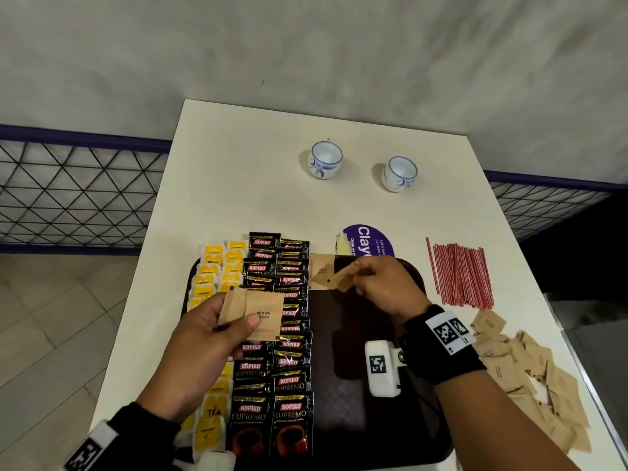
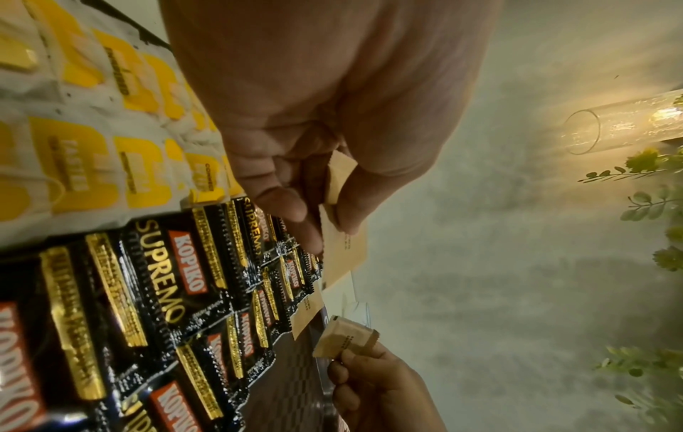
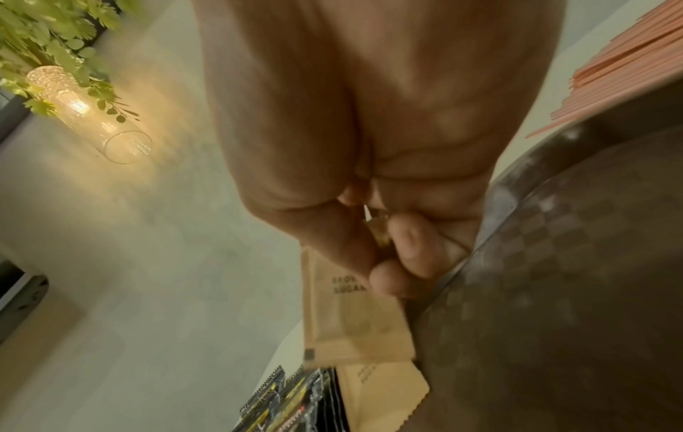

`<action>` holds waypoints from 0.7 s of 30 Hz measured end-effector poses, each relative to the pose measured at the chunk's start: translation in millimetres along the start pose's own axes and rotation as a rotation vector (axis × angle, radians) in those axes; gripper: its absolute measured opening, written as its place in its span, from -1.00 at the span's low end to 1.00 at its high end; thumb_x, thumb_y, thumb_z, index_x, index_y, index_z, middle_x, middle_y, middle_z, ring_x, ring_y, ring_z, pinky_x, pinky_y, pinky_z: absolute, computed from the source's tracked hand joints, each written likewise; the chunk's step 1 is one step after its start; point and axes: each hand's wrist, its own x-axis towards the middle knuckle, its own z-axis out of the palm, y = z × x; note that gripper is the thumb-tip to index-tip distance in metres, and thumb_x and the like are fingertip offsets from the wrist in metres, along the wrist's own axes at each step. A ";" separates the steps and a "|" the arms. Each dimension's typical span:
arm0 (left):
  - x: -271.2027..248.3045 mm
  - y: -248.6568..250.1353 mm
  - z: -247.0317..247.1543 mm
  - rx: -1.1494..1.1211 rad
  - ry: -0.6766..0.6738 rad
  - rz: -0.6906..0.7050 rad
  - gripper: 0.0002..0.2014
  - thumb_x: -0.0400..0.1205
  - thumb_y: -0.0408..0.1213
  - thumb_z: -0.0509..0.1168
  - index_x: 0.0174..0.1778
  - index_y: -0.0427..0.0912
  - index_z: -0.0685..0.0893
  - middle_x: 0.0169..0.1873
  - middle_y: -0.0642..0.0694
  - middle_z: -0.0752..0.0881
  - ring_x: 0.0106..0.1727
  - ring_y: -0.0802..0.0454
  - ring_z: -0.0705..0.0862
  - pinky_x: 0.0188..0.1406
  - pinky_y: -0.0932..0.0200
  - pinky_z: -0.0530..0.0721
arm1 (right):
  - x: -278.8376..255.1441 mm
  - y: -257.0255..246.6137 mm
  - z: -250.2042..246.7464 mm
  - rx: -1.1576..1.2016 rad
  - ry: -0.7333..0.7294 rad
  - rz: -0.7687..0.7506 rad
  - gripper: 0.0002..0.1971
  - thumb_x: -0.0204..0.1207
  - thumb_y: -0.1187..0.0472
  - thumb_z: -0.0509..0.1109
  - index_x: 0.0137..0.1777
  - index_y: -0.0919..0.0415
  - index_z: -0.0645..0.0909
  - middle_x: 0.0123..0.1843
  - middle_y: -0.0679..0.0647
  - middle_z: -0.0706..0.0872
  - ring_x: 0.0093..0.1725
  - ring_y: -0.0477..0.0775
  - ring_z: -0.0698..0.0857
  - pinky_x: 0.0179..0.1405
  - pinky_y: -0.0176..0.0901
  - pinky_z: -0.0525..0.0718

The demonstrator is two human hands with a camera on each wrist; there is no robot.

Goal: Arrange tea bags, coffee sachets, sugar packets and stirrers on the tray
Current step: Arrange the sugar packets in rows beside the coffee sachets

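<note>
A dark brown tray (image 1: 356, 334) holds yellow tea bags (image 1: 217, 266) in its left columns and black Kopiko coffee sachets (image 1: 275, 385) beside them. One brown sugar packet (image 1: 322, 271) lies flat at the tray's far edge. My left hand (image 1: 217, 331) grips a small stack of brown sugar packets (image 1: 258, 314) above the coffee sachets. My right hand (image 1: 377, 280) pinches a single sugar packet (image 1: 346, 277) just over the lying one; the same packet (image 3: 351, 309) hangs from my fingertips (image 3: 384, 280) in the right wrist view.
Red stirrers (image 1: 458, 273) lie on the white table (image 1: 238, 185) right of the tray, with a loose heap of sugar packets (image 1: 530, 379) nearer me. Two blue-patterned cups (image 1: 325, 159) stand at the back. A purple sticker (image 1: 370, 241) sits behind the tray.
</note>
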 end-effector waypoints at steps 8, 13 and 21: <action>-2.5 -1.4 0.0 0.010 -0.007 -0.002 -0.77 0.65 -0.41 0.40 0.16 -0.04 0.78 -0.03 -0.02 0.89 -0.04 -0.07 0.84 -0.31 0.10 0.70 | 12.3 -1.0 10.3 -0.173 -0.140 -0.072 -0.88 0.49 0.32 0.53 -0.05 0.15 0.68 -0.22 0.07 0.76 -0.28 0.04 0.71 -0.12 -0.05 0.72; -2.9 -1.2 0.2 0.015 -0.009 -0.002 -0.77 0.66 -0.41 0.40 0.15 -0.03 0.78 -0.04 -0.01 0.89 -0.06 -0.05 0.83 -0.29 0.07 0.70 | 18.6 -2.1 22.6 -0.205 -0.226 -0.036 -0.93 0.54 0.28 0.49 -0.10 0.28 0.77 -0.44 -0.11 0.67 -0.44 -0.21 0.61 -0.24 -0.35 0.59; -3.4 -5.5 -1.7 0.007 -0.011 -0.002 -0.77 0.66 -0.40 0.39 0.15 -0.02 0.78 -0.03 -0.03 0.88 0.00 -0.21 0.81 -0.28 0.01 0.68 | 24.3 4.6 28.3 -0.211 -0.139 -0.054 -0.93 0.53 0.30 0.52 -0.04 0.17 0.81 -0.48 -0.24 0.64 -0.40 -0.30 0.60 -0.26 -0.44 0.49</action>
